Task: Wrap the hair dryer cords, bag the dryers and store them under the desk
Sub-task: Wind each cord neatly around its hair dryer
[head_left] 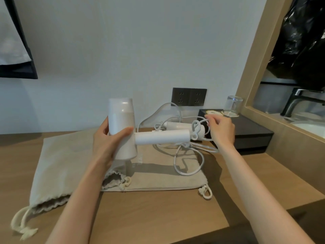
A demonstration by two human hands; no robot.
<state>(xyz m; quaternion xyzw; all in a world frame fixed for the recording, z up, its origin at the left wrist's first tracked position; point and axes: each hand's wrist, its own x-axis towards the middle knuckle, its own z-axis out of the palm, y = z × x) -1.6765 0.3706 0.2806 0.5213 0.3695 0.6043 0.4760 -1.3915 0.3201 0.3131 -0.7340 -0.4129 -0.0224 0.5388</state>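
Barely begun, it seems: the left hand [107, 143] grips one hair dryer [121, 124], the right hand [221, 131] pinches its loose cord [186, 166], and the second dryer [177, 125] and two bags [58, 164] lie on the bench [158, 217].

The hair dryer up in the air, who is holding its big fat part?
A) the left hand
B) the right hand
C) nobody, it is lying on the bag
A: the left hand curls round the barrel of the hair dryer and holds it above the desk, while the right hand pinches the cord near the handle's end.
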